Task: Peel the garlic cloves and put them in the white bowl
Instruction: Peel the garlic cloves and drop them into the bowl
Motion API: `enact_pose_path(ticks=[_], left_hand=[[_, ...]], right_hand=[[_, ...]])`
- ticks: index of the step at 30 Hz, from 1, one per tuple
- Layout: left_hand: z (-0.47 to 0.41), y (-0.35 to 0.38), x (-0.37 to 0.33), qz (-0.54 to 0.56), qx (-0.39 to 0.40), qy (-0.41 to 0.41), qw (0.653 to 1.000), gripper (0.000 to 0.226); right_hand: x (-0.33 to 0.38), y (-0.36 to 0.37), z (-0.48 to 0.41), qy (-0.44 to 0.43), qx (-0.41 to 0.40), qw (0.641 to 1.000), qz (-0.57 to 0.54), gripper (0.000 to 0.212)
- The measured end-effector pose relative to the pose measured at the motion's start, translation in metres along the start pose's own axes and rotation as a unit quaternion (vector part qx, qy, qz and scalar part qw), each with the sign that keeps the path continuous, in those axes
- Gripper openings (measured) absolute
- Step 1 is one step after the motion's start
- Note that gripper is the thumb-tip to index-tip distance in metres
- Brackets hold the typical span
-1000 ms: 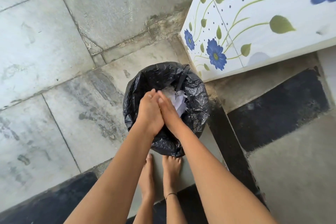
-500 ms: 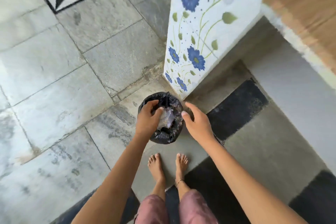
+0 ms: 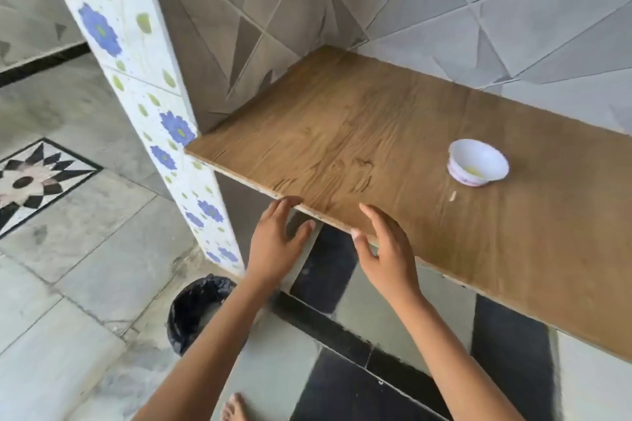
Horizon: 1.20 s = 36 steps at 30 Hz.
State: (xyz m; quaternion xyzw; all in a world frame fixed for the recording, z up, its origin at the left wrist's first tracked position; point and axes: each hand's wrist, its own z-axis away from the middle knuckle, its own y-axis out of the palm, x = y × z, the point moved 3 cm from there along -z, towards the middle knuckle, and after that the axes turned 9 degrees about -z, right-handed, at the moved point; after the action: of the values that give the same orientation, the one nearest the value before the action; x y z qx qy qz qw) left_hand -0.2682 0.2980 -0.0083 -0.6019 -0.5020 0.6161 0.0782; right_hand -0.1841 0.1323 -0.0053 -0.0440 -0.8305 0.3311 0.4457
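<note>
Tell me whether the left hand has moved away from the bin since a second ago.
Yes. The left hand has left the mouth of the black-lined bin and risen to the front edge of the wooden counter, well above the bin.

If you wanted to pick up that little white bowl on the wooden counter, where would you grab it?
Probably by the near rim of the white bowl, coming from above: it stands upright, mouth open, its walls flaring out above a narrow foot.
</note>
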Motion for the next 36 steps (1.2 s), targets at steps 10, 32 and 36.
enact_pose_path(ticks=[10,32,36], left_hand=[[-0.016,0.129,-0.179,-0.021,0.061,0.097,0.993,0.036],[-0.155,0.194,-0.243,-0.048,0.081,0.144,0.985,0.016],[-0.181,0.234,-0.252,-0.221,0.187,0.159,0.944,0.027]], right_hand=[[-0.113,-0.195,0.054,0.099,-0.125,0.983,0.088,0.052],[-0.203,-0.184,0.013,0.234,0.002,0.938,0.256,0.083],[-0.203,-0.185,0.012,0.238,-0.001,0.938,0.253,0.084]])
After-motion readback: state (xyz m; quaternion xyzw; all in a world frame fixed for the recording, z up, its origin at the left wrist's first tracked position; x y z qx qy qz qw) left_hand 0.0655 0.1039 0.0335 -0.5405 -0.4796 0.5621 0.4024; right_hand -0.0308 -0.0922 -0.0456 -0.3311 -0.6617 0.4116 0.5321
